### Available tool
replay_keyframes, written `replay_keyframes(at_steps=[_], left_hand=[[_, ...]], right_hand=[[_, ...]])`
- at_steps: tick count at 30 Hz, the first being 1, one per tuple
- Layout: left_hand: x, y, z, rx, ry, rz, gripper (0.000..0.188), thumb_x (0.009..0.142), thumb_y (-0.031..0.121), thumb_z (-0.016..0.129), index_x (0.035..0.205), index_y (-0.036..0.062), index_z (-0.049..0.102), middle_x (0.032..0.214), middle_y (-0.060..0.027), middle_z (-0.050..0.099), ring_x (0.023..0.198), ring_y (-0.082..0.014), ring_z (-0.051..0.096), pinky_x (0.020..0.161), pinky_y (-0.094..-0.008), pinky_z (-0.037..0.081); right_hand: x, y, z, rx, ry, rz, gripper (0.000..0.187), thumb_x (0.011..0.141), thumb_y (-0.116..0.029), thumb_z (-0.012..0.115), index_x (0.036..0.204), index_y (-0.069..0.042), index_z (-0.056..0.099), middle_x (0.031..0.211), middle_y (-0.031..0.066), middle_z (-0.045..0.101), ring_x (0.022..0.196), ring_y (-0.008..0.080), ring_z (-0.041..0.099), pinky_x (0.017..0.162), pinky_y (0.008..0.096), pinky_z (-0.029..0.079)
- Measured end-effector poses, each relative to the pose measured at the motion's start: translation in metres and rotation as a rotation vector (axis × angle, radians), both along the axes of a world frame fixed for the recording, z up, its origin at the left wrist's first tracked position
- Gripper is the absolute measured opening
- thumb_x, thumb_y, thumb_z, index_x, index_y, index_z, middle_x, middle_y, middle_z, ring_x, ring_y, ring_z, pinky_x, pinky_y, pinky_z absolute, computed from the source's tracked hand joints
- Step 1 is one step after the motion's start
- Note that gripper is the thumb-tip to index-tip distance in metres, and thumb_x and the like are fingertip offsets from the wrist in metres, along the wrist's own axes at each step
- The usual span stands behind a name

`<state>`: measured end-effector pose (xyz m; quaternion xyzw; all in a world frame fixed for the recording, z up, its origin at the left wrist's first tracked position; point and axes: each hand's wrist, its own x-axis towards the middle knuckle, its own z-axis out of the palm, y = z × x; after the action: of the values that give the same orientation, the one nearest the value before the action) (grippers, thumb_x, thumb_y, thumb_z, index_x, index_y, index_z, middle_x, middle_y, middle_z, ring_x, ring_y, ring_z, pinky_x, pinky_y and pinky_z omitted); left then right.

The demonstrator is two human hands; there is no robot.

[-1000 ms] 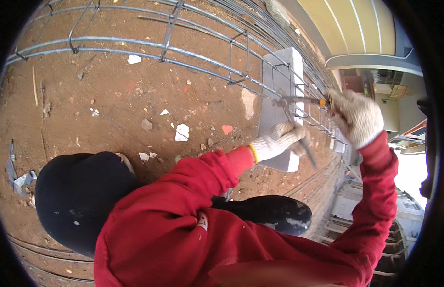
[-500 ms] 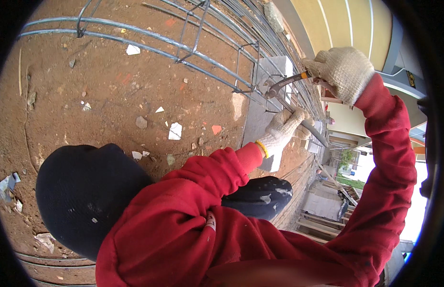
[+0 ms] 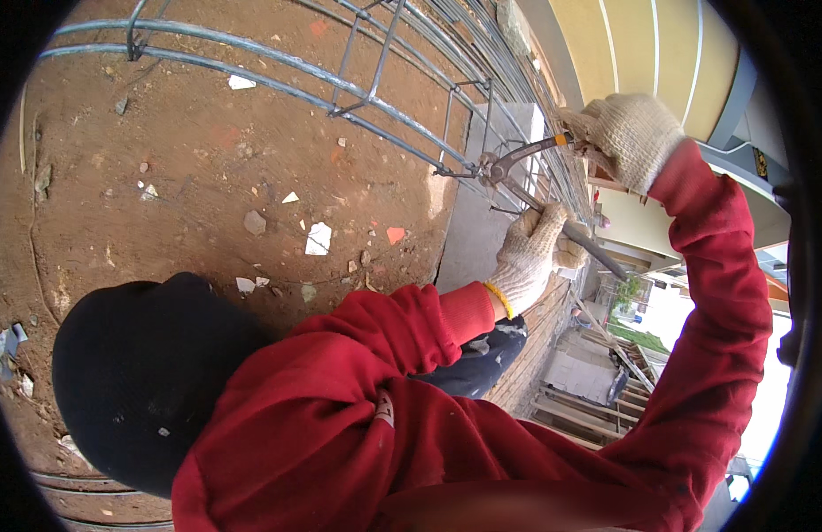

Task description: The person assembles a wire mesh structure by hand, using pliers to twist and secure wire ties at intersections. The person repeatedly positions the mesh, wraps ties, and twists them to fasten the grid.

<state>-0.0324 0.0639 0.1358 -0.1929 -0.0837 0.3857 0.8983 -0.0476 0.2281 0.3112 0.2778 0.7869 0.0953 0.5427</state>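
L grip [image 3: 530, 253]: closed round the lower handle of the pincers [image 3: 515, 160], well down from the head, prob to steady that side & stay clear of the steel
R grip [image 3: 632, 137]: closed on the other handle, orange band showing at the fingers; held higher & farther R, the wide split btwn hands prob giving leverage
Pincers' spot: head at the near lower bar of the rebar cage [image 3: 287, 60], just beside a stirrup [image 3: 447, 121]; can't tell if the jaws bite on anything, too small
Cage: long bars w/ squarish stirrups, running from upper L to the tool; passes over the grey block [image 3: 471, 222], prob so the joint sits off the soil [image 3: 189, 266]; contact w/ block unclear
Gloves: pale knit, both hands, yellow hem at L wrist; prob vs scratches
Posture: dark-clad L knee [image 3: 154, 390] bent, prob a squat to bring hands to cage ht
Loose bars [image 3: 508, 66]: bundled lengthwise beyond the cage, apart from both hands
Shards: white one [image 3: 319, 238] & orange one [image 3: 395, 235] on the soil, no evident order, prob just debris
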Motion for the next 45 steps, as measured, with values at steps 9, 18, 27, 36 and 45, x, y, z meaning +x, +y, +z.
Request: replay_keyframes(at_steps=[9, 18, 27, 36, 45], left_hand=[[-0.011, -0.002, 0.01, -0.128, -0.099, -0.05, 0.024, 0.098, 0.026, 0.058, 0.104, 0.0032, 0.059, 0.092, -0.0155, 0.068, 0.074, -0.0252, 0.07, 0.063, -0.0363, 0.06], [-0.032, 0.007, 0.021, -0.236, -0.268, -0.118, 0.026, 0.098, 0.029, 0.056, 0.108, 0.0049, 0.056, 0.088, -0.0179, 0.068, 0.066, -0.0294, 0.07, 0.061, -0.0387, 0.061], [-0.003, 0.011, -0.003, -0.139, 0.049, -0.049, 0.033, 0.094, 0.031, 0.065, 0.115, 0.0064, 0.059, 0.1, -0.0071, 0.067, 0.086, -0.0169, 0.067, 0.072, -0.0317, 0.058], [0.022, 0.037, -0.043, 0.016, 0.248, 0.171, 0.06, 0.088, 0.025, 0.073, 0.138, 0.0065, 0.046, 0.121, -0.0052, 0.059, 0.109, -0.0103, 0.056, 0.09, -0.0274, 0.048], [0.012, 0.045, -0.025, -0.125, 0.012, 0.163, 0.068, 0.091, 0.013, 0.068, 0.148, 0.019, 0.031, 0.133, -0.0083, 0.056, 0.11, -0.0173, 0.059, 0.089, -0.0337, 0.052]], right_hand=[[-0.044, -0.075, 0.008, 0.123, -0.299, -0.268, 0.103, 0.069, -0.059, 0.071, 0.142, 0.005, 0.037, 0.108, 0.0193, 0.057, 0.089, 0.0319, 0.061, 0.074, 0.0397, 0.05], [-0.02, -0.114, -0.019, 0.398, -0.428, 0.088, 0.076, 0.08, -0.039, 0.065, 0.145, -0.009, 0.038, 0.138, 0.0212, 0.044, 0.102, 0.0308, 0.054, 0.081, 0.048, 0.043], [0.024, -0.024, 0.01, -0.069, -0.138, -0.403, 0.07, 0.075, -0.003, 0.064, 0.142, -0.013, 0.044, 0.093, 0.0169, 0.063, 0.083, 0.0295, 0.065, 0.068, 0.0384, 0.053], [0.088, 0.009, 0.009, -0.325, -0.118, -1.083, 0.042, 0.074, 0.01, 0.064, 0.111, -0.009, 0.068, 0.076, 0.002, 0.066, 0.064, 0.0118, 0.059, 0.055, 0.0302, 0.047], [0.071, -0.01, 0.016, -0.262, 0.003, -1.75, 0.045, 0.075, -0.001, 0.075, 0.117, 0.001, 0.061, 0.092, 0.0119, 0.07, 0.076, 0.0174, 0.067, 0.064, 0.0293, 0.053]])
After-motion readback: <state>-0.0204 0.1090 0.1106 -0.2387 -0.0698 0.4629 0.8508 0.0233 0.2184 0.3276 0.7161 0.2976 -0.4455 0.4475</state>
